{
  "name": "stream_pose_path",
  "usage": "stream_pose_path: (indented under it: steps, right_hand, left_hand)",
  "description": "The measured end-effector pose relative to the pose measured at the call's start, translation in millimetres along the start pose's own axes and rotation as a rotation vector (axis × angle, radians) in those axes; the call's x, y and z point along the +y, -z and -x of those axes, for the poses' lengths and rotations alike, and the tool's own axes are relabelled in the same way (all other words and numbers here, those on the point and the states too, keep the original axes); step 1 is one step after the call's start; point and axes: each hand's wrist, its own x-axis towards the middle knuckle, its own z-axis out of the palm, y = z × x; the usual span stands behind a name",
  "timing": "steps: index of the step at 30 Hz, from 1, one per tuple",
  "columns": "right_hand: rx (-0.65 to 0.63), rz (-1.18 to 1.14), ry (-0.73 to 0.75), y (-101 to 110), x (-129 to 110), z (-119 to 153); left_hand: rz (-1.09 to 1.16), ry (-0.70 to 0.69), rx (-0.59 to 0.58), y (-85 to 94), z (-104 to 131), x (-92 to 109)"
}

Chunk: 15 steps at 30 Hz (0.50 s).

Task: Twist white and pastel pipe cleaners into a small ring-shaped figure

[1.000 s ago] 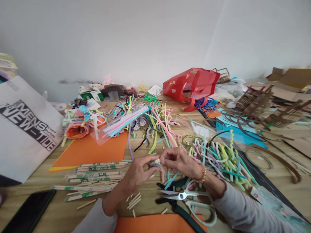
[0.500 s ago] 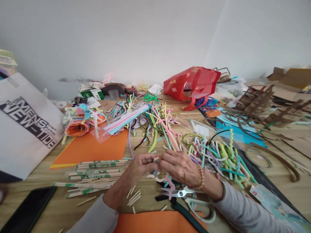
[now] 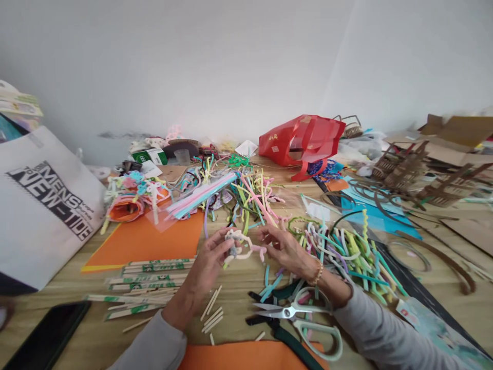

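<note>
We find the left hand [image 3: 206, 257] pinching a small twisted pipe-cleaner piece [image 3: 239, 245] at its grey end, raised just above the bench [image 3: 77, 329]. The right hand [image 3: 285, 249] closes its fingertips on the piece's pink tail. Below the hands lie scissors [image 3: 304, 321] and short cut sticks [image 3: 211, 313]; wrapped chopsticks [image 3: 150, 282] lie left, loose pipe cleaners [image 3: 346, 246] right.

Plain white wall [image 3: 231, 61] behind a cluttered wooden table [image 3: 69, 329]
</note>
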Motion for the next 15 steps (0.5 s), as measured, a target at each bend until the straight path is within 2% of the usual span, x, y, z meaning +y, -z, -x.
stream_pose_path:
  steps: [3, 6, 9, 13, 15]
  right_hand:
    - [-0.081, -0.116, -0.017, -1.9, 1.3, -0.3]
    - [-0.104, -0.258, -0.018, -3.6, -1.3, -0.7]
    - [-0.062, -0.348, -0.047, -4.2, -1.4, -1.7]
    - [0.044, -0.335, -0.092, -3.7, 4.0, -3.2]
    - [0.061, -0.341, -0.102, -3.7, 7.1, -3.8]
  left_hand:
    - [0.046, -0.036, 0.030, 2.2, -2.5, -1.6]
    - [0.041, -0.055, 0.023, 4.3, -4.3, -5.4]
    - [-0.034, -0.043, -0.005, 4.8, -4.2, -10.0]
    - [-0.247, -0.033, -0.012, -0.3, 1.0, -10.7]
    - [-0.349, -0.052, -0.063, -4.2, 4.7, -9.0]
